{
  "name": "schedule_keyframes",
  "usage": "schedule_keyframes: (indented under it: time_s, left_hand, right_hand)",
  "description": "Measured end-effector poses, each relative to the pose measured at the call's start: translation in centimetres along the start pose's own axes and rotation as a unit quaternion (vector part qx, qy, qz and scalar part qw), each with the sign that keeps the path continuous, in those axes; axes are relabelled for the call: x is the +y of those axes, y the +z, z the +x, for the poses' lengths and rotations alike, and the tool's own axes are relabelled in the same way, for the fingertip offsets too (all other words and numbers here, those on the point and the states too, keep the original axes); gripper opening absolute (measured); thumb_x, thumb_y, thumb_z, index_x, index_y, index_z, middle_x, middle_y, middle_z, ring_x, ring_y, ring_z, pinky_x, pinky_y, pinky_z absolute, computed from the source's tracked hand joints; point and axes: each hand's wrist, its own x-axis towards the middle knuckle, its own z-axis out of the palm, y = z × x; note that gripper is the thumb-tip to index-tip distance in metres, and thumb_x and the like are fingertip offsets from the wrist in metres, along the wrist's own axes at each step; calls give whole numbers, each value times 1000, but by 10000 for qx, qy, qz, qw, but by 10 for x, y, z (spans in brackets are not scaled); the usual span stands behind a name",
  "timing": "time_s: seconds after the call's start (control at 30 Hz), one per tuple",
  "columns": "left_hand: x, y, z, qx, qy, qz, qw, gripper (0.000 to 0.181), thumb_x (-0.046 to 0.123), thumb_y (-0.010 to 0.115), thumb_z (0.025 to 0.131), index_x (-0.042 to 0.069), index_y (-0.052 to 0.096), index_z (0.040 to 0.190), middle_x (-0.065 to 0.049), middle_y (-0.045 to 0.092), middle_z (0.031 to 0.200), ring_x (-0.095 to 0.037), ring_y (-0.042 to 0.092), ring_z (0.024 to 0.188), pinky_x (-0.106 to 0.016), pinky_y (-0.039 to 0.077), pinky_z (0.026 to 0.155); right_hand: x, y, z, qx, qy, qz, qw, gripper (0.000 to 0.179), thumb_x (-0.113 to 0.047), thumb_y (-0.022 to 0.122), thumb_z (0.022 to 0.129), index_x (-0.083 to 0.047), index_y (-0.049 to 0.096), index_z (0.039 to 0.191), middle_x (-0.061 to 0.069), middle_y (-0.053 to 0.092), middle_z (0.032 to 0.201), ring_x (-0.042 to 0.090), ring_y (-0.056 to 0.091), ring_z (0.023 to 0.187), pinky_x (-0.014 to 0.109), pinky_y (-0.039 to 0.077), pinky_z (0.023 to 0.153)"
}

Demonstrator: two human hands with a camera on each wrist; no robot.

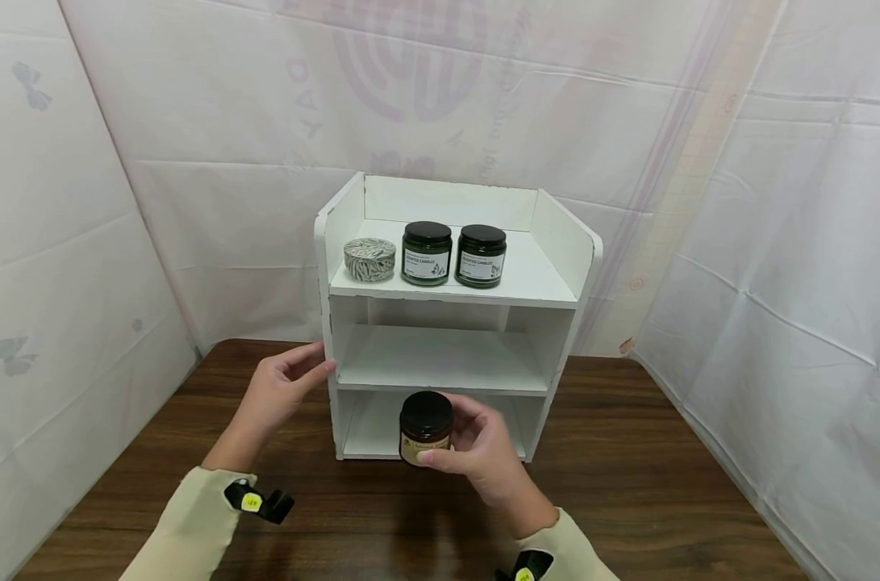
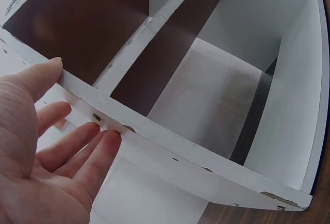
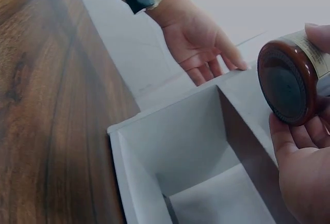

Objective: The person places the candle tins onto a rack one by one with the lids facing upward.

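My right hand grips an amber candle jar with a black lid and a tan label, held in front of the lowest tier of a white shelf unit. In the right wrist view the jar's round base faces the camera, with fingers and thumb round its side. At the unit's left side, my left hand rests its fingers and thumb on the side panel's edge. The left wrist view shows the thumb on the front edge and loosely bent fingers against the panel's outer face.
On the top tier stand two dark green candle jars with black lids, and a round patterned tin. The unit stands on a brown wooden table. White sheeting hangs behind and at both sides.
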Motion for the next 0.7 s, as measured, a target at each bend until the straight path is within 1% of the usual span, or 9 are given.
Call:
schedule_keyframes:
  time_s: [0.13,0.2,0.3,0.43,0.53,0.7]
  left_hand:
    - [0,0,0,7,-43,17,10000,62,41,71,98,7,56,147,-16,61,144,10,61,107,-13,53,86]
    - [0,0,0,-4,-59,7,10000,62,41,71,97,7,56,147,-16,61,144,11,61,107,-13,53,86]
    - [0,0,0,-11,-60,-31,10000,63,41,71,97,6,55,147,-15,61,145,11,60,108,-13,52,87]
    - [0,0,-1,-16,-31,-57,10000,61,39,71,98,7,56,147,-15,61,145,10,60,109,-13,52,87]
    - [0,0,-1,-9,-27,-56,10000,62,39,72,97,7,56,147,-15,61,144,10,60,109,-13,52,87]
    - [0,1,0,13,-11,-55,10000,61,37,73,97,6,56,147,-16,62,143,10,61,108,-12,52,87]
  right_hand:
    - [-9,-3,0,265,141,-113,9995,65,-4,91,75,6,60,132,0,70,120,11,66,106,24,56,91]
    - [-13,-5,1,385,117,-139,9991,66,-4,91,74,7,60,131,1,70,119,12,65,105,23,56,91]
    - [-20,-8,1,497,-17,-162,9986,66,-1,90,74,9,59,131,1,70,119,12,65,105,23,56,90]
    - [-27,-12,3,610,-172,-238,9977,61,2,87,76,5,61,131,2,70,120,12,66,107,23,57,90]
    - [-32,-15,4,737,-203,-269,9967,59,4,85,77,3,61,131,2,69,121,13,66,108,24,57,91]
    - [-39,-18,7,995,-261,-264,9943,60,8,83,77,3,60,132,3,69,121,15,65,109,25,57,91]
